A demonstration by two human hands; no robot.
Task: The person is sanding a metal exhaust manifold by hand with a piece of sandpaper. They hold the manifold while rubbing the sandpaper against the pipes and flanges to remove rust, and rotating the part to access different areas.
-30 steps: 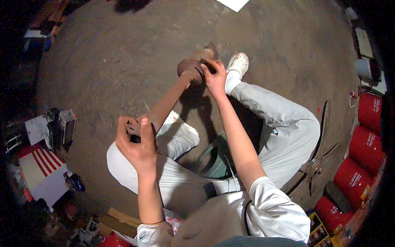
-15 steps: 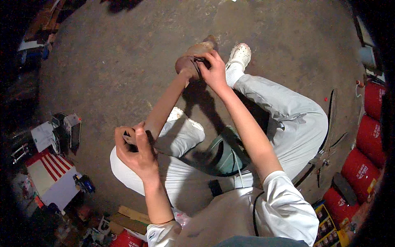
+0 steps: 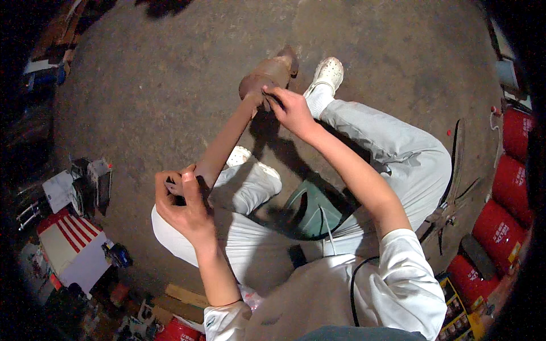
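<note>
One long brown shaft (image 3: 227, 142) slanted between the left hand (image 3: 185, 213) and the right hand (image 3: 294, 113).
The left hand's fingers curled around the shaft's near left end, gripping it beside the left knee (image 3: 169, 243); the right hand, fingers bent, touched the neck just short of the thick far head, though whether it pinched there could not be told. That head lay left of a white perforated clog (image 3: 328, 74), pointing far across the brown floor (image 3: 142, 113).

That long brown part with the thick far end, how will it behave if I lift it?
The brown part looks stiff: its shaft runs straight from the left hand. That thick end probably makes it end-heavy, apt to dip there. Its rounded body might roll if laid down.
</note>
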